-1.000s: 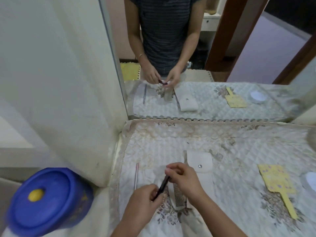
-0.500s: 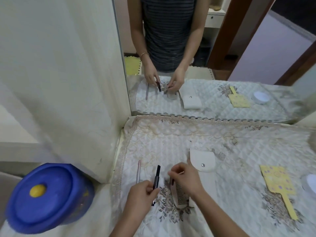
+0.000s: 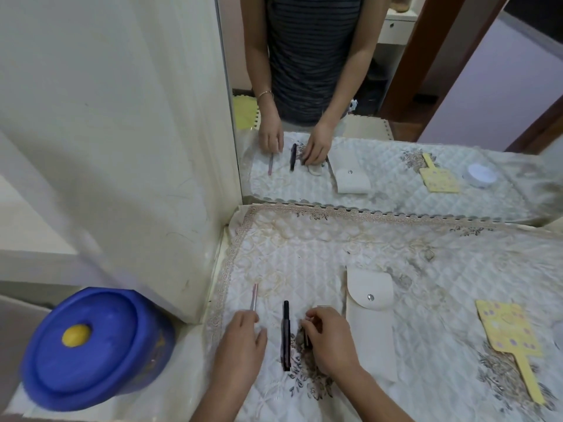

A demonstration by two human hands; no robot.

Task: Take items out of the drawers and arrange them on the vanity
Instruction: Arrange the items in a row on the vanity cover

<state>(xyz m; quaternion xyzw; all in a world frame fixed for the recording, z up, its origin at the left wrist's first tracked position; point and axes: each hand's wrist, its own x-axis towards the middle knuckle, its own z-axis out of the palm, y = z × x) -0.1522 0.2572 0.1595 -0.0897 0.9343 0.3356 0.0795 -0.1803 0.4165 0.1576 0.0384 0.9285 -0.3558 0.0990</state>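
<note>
I see the black pen [image 3: 285, 335] lying flat between my hands, long axis pointing away toward the mirror [image 3: 396, 102]. Left hand [image 3: 243, 336] loose, empty; right hand [image 3: 327, 339] curled, grip unclear.

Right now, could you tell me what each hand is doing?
Left hand: open, fingertips on the pink pencil.
Right hand: curled over something; contents cannot be told.

The right hand [image 3: 327, 339] curled over a small dark thing on the quilted cover [image 3: 304, 257], hiding what it was and whether the fingers gripped it. The left hand [image 3: 243, 336] covered the near end of the thin pink stick [image 3: 253, 296], contact unclear. The blue lidded tub [image 3: 91, 348] was smeared with blur, and the picture's top edge cut off the mirror [image 3: 396, 102].
</note>
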